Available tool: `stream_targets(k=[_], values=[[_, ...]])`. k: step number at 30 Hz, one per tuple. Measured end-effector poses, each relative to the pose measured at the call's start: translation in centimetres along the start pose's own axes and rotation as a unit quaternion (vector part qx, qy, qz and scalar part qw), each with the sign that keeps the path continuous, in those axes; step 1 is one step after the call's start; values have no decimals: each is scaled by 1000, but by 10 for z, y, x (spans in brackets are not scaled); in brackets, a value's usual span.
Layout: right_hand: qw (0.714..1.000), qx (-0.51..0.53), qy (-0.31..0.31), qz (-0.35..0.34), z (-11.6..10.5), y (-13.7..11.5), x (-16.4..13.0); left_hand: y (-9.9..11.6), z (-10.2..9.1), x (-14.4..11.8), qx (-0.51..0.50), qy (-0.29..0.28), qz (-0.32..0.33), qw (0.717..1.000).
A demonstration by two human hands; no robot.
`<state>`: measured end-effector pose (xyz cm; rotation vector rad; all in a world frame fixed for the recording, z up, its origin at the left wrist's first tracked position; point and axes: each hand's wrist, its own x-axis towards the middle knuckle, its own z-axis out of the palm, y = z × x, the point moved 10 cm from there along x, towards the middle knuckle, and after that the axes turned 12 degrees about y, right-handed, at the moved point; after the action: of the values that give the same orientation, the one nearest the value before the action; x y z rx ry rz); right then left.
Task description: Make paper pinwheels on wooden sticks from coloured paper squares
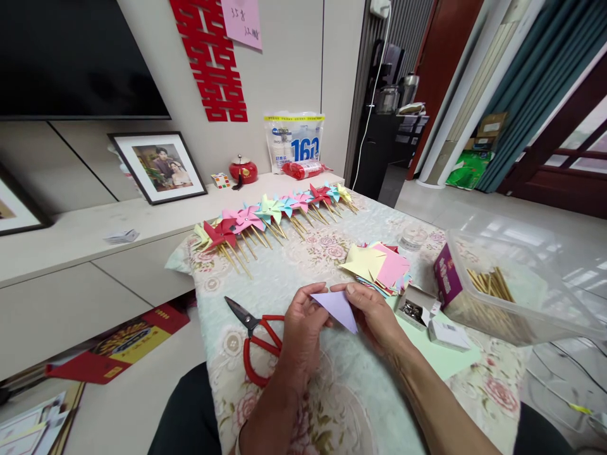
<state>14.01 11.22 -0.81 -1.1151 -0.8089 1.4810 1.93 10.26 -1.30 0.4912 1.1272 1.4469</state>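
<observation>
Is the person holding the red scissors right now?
No, the red scissors lie on the table beside the left hand, while both hands, left and right hand, hold a folded purple paper.

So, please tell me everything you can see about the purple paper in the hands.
The purple paper is a thin lilac sheet folded into a triangle, with its point toward the lower right. It looks smooth and matte. It is held flat above the floral tablecloth, the left hand pinching its left corner and the right hand gripping its upper right edge.

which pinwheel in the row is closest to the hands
The red pinwheel at the left end of the row; the others run off toward the far right corner, away from the left hand and right hand.
</observation>
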Motion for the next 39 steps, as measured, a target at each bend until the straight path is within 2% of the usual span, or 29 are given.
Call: stream_targets(k=[4,8,16,22,27,30,33,36,39], values=[[1000,13,15,7,-3,1,1,2,4,2,64,-31,57,996],[999,23,38,0,-6,-1,2,12,3,2,147,-24,146,978],[997,-11,73,-20,-14,-6,4,23,-6,3,206,6,208,956],[999,-15,40,-26,-10,-7,3,11,-7,4,156,2,121,980],[997,-10,78,-25,-19,-8,5,3,-10,5,85,17,56,995],[996,0,86,-19,-20,-8,6,1,-13,7,52,36,40,997],[994,0,96,-43,-23,-12,6,-1,-14,8,25,48,26,998],[993,-4,98,-69,-25,-15,6,-3,-12,7,7,47,7,999],[993,-6,98,-66,-25,-15,6,-2,-8,5,-10,35,-5,999]])
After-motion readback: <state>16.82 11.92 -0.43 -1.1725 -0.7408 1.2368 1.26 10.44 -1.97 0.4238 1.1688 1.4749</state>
